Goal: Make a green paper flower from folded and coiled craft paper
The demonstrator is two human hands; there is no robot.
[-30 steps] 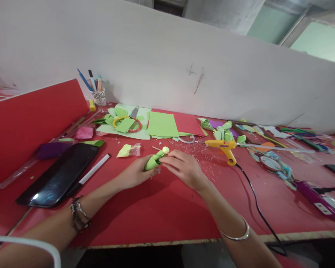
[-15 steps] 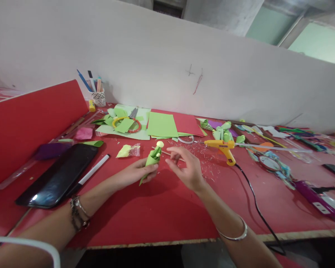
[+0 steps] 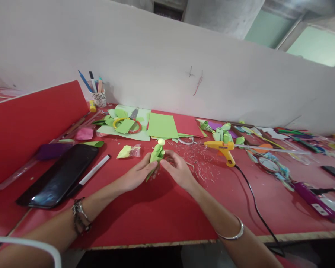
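A rolled green paper flower (image 3: pixel 157 153), topped with pale yellow balls, is held upright and slightly tilted above the red table (image 3: pixel 145 219). My left hand (image 3: pixel 141 173) is closed around its lower part, thumb in front. From the other side my right hand (image 3: pixel 180 169) grips it too, its thumb at the front and its fingers partly hidden behind. A small plastic bag with yellow clay-like material (image 3: pixel 125 151) lies just beyond my left hand. To the right rests a yellow glue gun (image 3: pixel 225 149) with a clear glue stick in its back.
Green paper sheets (image 3: pixel 163 125), scissors (image 3: pixel 127 124) and paper scraps lie along the wall. A black phone-like slab (image 3: pixel 58 175) and a white marker (image 3: pixel 95 169) are at left. A pen cup (image 3: pixel 98 98) stands behind. The glue gun's black cord (image 3: pixel 252 197) runs over the front edge.
My right hand has moved left and closed on the paper flower, which it was apart from before. My left hand still holds the flower, now shifted slightly to the right.
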